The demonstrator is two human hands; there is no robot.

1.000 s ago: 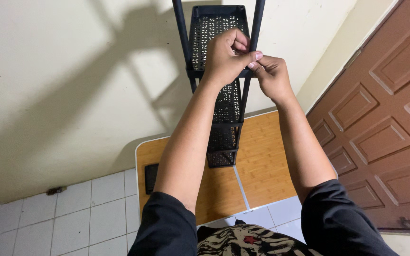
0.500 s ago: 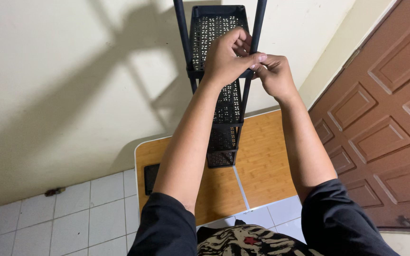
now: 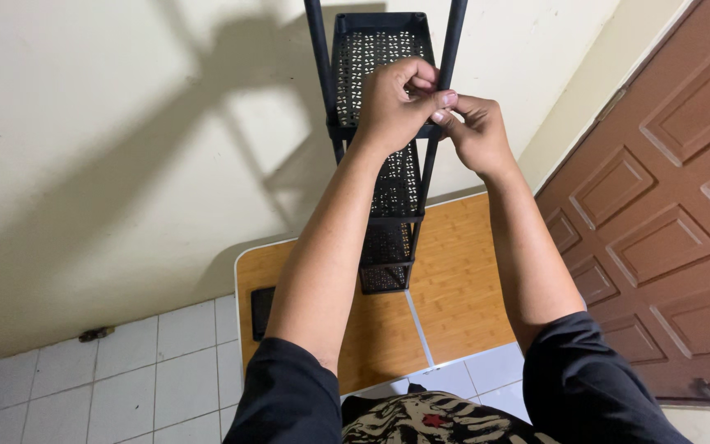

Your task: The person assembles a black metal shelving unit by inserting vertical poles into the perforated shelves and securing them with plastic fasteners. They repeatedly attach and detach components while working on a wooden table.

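Two hands at black tiered rack (image 3: pixel 375 164) top: left hand (image 3: pixel 392 103) and right hand (image 3: pixel 474 131) stay there, fingers (image 3: pixel 445 99) still pinching right pole joint; barely moved.

A tall black rack (image 3: pixel 388 177) is standing upright on the wooden tabletop (image 3: pixel 462 271), near its back edge, close to the wall. It is showing several shelves full of little holes, stacked one above another. Thin black poles are running up its corners. The top shelf is sitting high up, and both hands are touching its front right corner.
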